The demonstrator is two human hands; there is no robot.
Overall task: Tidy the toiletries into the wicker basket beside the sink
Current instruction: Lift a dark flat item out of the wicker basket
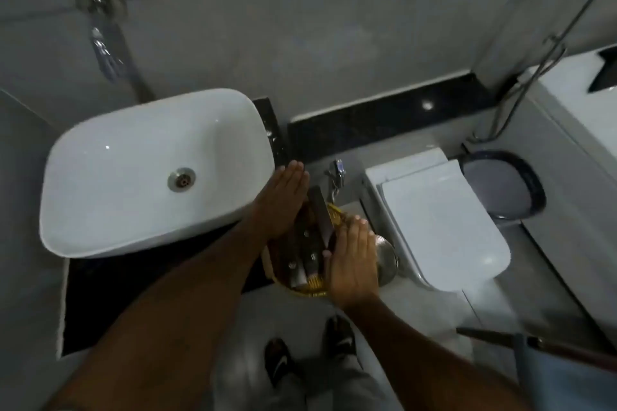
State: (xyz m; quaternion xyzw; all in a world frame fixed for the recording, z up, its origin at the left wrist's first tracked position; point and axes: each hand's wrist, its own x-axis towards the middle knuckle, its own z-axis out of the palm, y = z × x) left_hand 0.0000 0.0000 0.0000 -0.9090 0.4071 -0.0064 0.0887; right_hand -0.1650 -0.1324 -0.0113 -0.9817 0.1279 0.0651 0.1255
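- Left hand [283,200]: fingers [295,173] straight and together, palm flat, pressed against the left flank of the wicker basket [314,289]. Nothing gripped; fingertips reach past the basket's far end toward the black table [160,280].
- Right hand [352,264]: flat too, fingers [357,228] extended and closed up, laid along the basket's right flank. No object curled into it.
- Both palms face each other with the basket between them.
- Basket: yellowish weave, shows at near rim and far right edge. Sits at the table's right end, just beside the white sink [150,170], its near rim overhanging the table edge.
- Toiletries [309,247]: dark brown tubes or sachets with pale caps or spots, lying lengthwise in the basket, packed side by side. One flat dark sachet [321,213] is tilted up above the others. Labels too blurred to read.
- Round metal lid or dish [387,260]: just right of the right hand, lower down.
- White toilet [440,227], lid shut, further right; small chrome tap [337,173] on the wall behind the basket.
- Wall spout [103,50] above the sink.
- Person's dark shoes [277,360] on the pale floor below.
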